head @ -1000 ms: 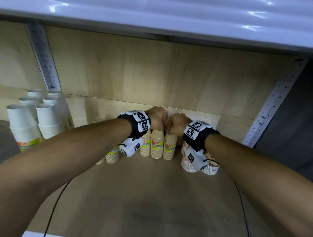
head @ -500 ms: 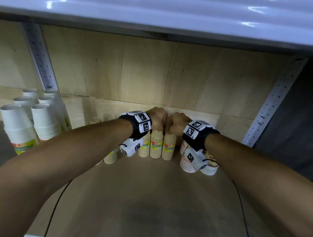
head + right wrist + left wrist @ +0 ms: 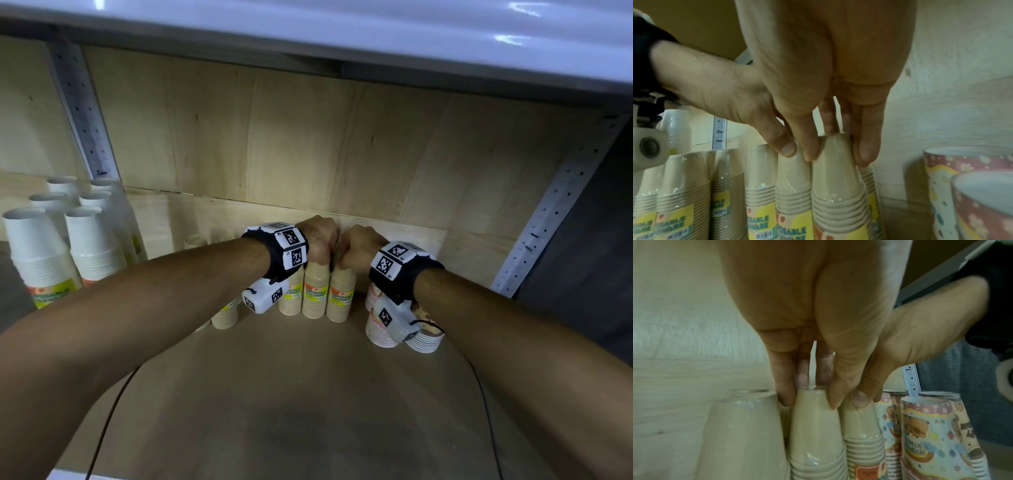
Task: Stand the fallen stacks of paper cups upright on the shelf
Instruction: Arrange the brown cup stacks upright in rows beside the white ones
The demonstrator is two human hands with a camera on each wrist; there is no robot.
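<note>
Several beige paper cup stacks in clear wrap with yellow labels stand mouth-down in a row at the back of the wooden shelf (image 3: pixel 308 394). My left hand (image 3: pixel 322 260) (image 3: pixel 809 400) pinches the top of one stack (image 3: pixel 315 294) (image 3: pixel 813 426) between thumb and fingers (image 3: pixel 785 386). My right hand (image 3: pixel 346 263) (image 3: pixel 836 160) grips the top of the stack beside it (image 3: pixel 340 298) (image 3: pixel 836 178), with its fingers (image 3: pixel 867 142) on the far side. Both stacks stand upright and touch each other. The two hands are knuckle to knuckle.
Tall white cup stacks (image 3: pixel 41 253) stand at the left. Patterned birthday cup stacks (image 3: pixel 380 329) (image 3: pixel 931 434) (image 3: pixel 962 186) stand just right of the beige row. Metal uprights (image 3: pixel 82 109) (image 3: pixel 548 205) flank the bay and an upper shelf (image 3: pixel 308 27) hangs overhead.
Both hands stay on the tops of the same two beige stacks. Only the head view has shifted slightly.
</note>
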